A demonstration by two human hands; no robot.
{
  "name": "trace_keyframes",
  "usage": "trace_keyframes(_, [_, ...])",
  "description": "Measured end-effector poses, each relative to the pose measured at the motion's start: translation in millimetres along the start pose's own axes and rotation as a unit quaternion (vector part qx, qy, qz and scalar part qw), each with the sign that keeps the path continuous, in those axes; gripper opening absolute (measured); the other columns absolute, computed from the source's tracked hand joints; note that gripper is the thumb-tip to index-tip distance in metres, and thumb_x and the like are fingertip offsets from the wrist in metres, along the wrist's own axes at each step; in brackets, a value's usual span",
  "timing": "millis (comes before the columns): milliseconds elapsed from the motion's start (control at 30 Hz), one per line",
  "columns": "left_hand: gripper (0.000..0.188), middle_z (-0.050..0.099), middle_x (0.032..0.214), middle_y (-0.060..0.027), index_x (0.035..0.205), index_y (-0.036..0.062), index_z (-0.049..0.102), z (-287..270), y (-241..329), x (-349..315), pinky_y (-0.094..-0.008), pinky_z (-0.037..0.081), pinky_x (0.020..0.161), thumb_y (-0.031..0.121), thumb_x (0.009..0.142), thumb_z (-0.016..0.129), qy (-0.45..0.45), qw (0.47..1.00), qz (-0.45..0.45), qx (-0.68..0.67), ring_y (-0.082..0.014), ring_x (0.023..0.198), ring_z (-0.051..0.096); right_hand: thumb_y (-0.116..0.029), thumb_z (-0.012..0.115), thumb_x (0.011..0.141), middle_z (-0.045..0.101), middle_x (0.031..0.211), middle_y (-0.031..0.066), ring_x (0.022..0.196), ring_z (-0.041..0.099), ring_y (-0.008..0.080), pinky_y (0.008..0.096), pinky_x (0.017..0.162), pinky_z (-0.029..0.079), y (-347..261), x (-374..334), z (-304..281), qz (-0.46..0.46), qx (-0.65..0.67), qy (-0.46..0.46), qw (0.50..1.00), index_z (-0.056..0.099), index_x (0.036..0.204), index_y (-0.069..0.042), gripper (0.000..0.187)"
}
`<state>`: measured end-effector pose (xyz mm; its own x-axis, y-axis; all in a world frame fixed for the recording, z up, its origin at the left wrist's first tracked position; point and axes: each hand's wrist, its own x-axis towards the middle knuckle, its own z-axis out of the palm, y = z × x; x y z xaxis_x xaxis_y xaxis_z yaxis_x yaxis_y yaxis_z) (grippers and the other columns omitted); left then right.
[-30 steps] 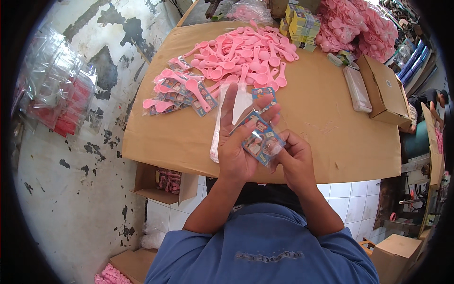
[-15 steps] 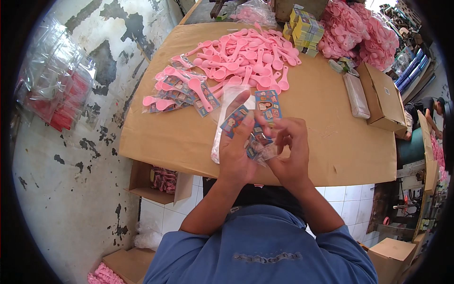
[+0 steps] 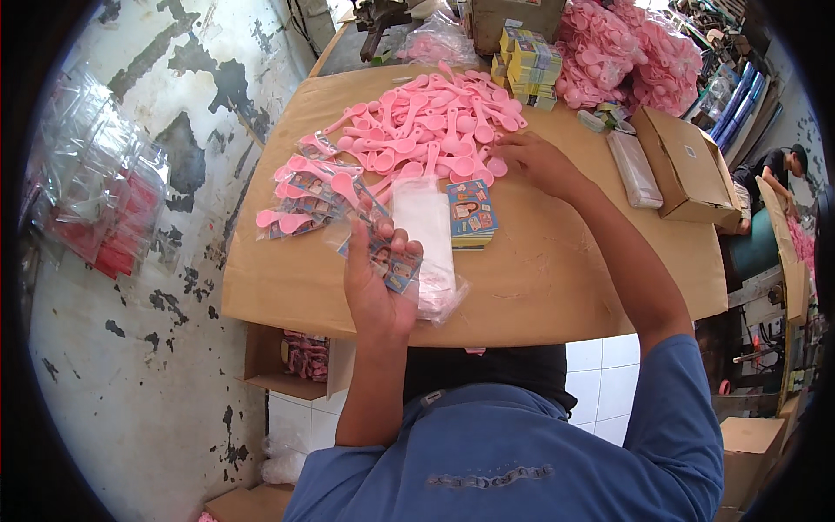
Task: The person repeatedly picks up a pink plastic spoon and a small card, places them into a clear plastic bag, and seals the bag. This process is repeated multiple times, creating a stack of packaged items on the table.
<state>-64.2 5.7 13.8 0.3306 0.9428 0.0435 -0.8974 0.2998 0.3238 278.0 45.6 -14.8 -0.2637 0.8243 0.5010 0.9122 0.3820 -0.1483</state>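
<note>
My left hand (image 3: 378,291) is closed on a clear plastic bag with a blue printed card (image 3: 400,268) inside, held above the table's near left part. My right hand (image 3: 544,163) reaches to the right edge of a heap of pink plastic spoons (image 3: 426,117), its fingertips closed at the handle of one pink spoon (image 3: 497,168). Between the hands lies a stack of clear plastic bags (image 3: 423,230). A stack of printed cards (image 3: 471,211) sits beside it. To the left are several filled bags (image 3: 300,196) with pink spoons and cards.
A brown-covered table (image 3: 574,270) carries everything. At its far right stand yellow card bundles (image 3: 531,65), big bags of pink spoons (image 3: 600,56), a cardboard box (image 3: 687,170) and a wrapped pack (image 3: 635,170). Plastic bags (image 3: 104,174) hang on the left wall. Another person (image 3: 770,174) works at far right.
My hands have moved apart. The right one let go of the bagged card and went up to the spoon heap; the left drew leftward with the bag. The view has shifted slightly.
</note>
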Motion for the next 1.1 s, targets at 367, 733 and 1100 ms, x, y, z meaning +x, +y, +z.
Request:
trace_keyframes(367, [0.038, 0.059, 0.094, -0.0027, 0.135, 0.0075, 0.054, -17, 7, 12, -0.0292, 0.05, 0.082, 0.028, 0.104, 0.061, 0.015, 0.999, 0.045, 0.016, -0.0123, 0.081, 0.056, -0.013, 0.071, 0.09, 0.065, 0.097, 0.0113, 0.092, 0.063, 0.03, 0.0395, 0.079, 0.051, -10, -39, -34, 0.167, -0.06, -0.066, 0.982, 0.065, 0.103, -0.005, 0.017])
trace_keyframes(733, [0.051, 0.064, 0.101, -0.0066, 0.145, 0.0078, 0.043, 2, -28, 19, -0.041, 0.053, 0.092, 0.038, 0.106, 0.055, -0.064, 0.99, 0.107, 0.069, -0.0172, 0.092, 0.062, -0.009, 0.069, 0.097, 0.07, 0.083, 0.0014, 0.067, 0.059, 0.0033, 0.021, 0.054, 0.047, -187, -72, -79, 0.338, 0.482, -0.138, 0.797, 0.066, 0.117, -0.003, 0.021])
trace_keyframes(1100, [0.048, 0.059, 0.102, -0.0051, 0.144, 0.0084, 0.041, 7, -53, -4, -0.039, 0.057, 0.088, 0.038, 0.108, 0.052, -0.049, 0.998, -0.024, 0.024, -0.0156, 0.092, 0.062, -0.004, 0.065, 0.096, 0.068, 0.105, 0.0062, 0.088, 0.067, 0.0114, 0.0233, 0.076, 0.053, -211, -76, -45, 0.314, 0.656, 0.011, 0.686, 0.057, 0.113, -0.001, 0.019])
